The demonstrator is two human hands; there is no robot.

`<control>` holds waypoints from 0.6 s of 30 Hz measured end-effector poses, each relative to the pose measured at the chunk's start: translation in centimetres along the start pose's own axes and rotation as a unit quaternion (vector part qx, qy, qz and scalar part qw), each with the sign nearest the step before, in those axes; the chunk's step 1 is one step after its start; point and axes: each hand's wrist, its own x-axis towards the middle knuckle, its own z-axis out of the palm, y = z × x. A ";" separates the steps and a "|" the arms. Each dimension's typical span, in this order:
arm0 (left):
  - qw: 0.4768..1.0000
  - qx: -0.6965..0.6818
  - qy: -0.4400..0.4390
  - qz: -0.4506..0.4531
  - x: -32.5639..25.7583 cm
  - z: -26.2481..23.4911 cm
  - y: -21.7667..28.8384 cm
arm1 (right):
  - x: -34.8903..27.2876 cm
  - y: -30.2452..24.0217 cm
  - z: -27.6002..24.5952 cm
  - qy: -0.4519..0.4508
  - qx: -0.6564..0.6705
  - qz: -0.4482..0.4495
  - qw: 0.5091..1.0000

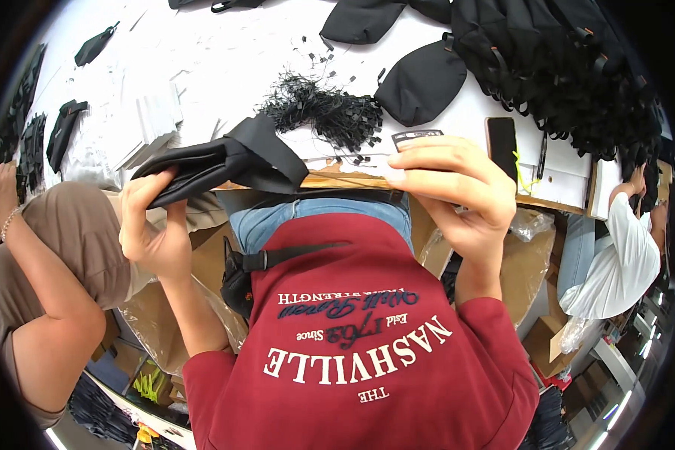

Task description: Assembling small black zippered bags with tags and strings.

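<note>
In the head view, the left hand (151, 225) is closed around the near end of a folded black fabric piece (225, 163), thumb and fingers pinching it so that the cloth stretches up and to the right from the hand, over the edge of the white tabletop (225, 60). The far end of the fabric, a flat flap, lies between the two hands, nearer the left one.

The right hand (450, 191) is curled, fingers bent inward and close together, with a small dark card tag (416, 137) showing just above its fingertips; whether the fingers actually grip the tag cannot be told.

Just beyond the gap between the hands lies a tangle of thin black fastener loops (322, 112) on the tabletop. Past the right hand rests a black cap-shaped fabric item (420, 82), and just to the right of that hand a dark phone (501, 142) lies flat, with a black pen (541, 157) beside it. A large heap of black fabric goods (570, 67) sits farther to the right. Beside the left hand, another person's arm (37, 285) shows.
</note>
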 end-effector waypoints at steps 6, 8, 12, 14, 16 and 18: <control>1.000 -0.014 0.013 -0.004 -0.2 0.2 -0.5 | 0.2 -0.6 -0.1 0.008 0.011 -0.014 1.000; 0.999 -0.029 0.013 -0.017 -0.2 0.2 -0.5 | 0.2 -0.7 -0.2 -0.005 0.024 0.000 1.000; 1.000 -0.027 -0.011 -0.008 -0.4 0.0 -0.4 | 0.2 -0.7 -0.1 -0.012 0.084 0.030 0.996; 0.999 -0.039 -0.009 -0.022 -0.6 0.0 -0.5 | 0.2 -0.7 0.0 -0.011 0.099 0.032 0.994; 0.999 -0.038 -0.010 -0.017 -0.5 0.1 -0.6 | 0.1 -0.6 0.1 -0.004 0.130 0.034 0.991; 0.999 -0.037 -0.011 -0.012 -0.5 0.1 -0.6 | 0.1 -0.6 0.1 -0.006 0.130 0.037 0.991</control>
